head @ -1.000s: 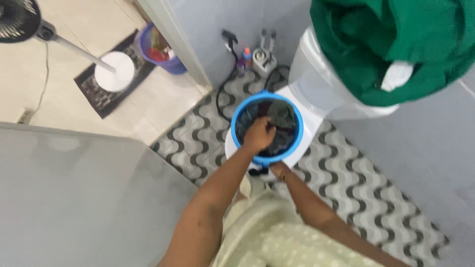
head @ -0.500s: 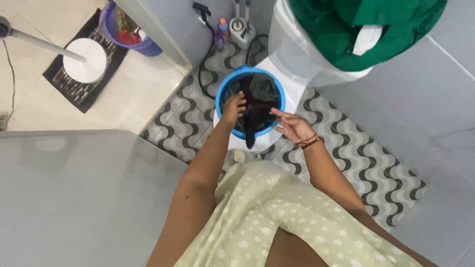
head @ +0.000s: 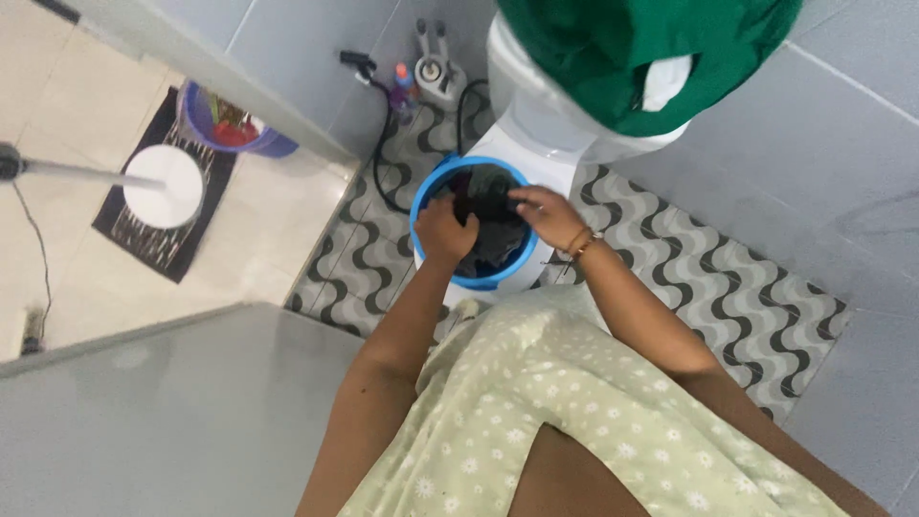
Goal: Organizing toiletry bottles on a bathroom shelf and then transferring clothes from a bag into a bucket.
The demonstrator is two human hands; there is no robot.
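Observation:
A round tub with a blue rim (head: 421, 197) sits on a white base on the patterned floor, filled with dark clothes (head: 491, 251). My left hand (head: 443, 230) and my right hand (head: 543, 214) are both over the tub, each gripping one end of a dark garment (head: 485, 206) stretched between them. My right wrist wears thin bangles. My pale green flowered dress fills the lower middle of the view.
A white machine body (head: 532, 123) behind the tub carries a heap of green cloth (head: 613, 53). Black hose (head: 383, 163) and small bottles (head: 402, 86) lie by the grey wall. At left stand a fan base (head: 163, 185), a dark mat and a purple basket (head: 225, 124). A grey panel (head: 163, 412) fills the lower left.
My right hand came up from beside the tub and joined my left hand on the dark garment, which had hung over the rim. The view shifted so the tub sits further left.

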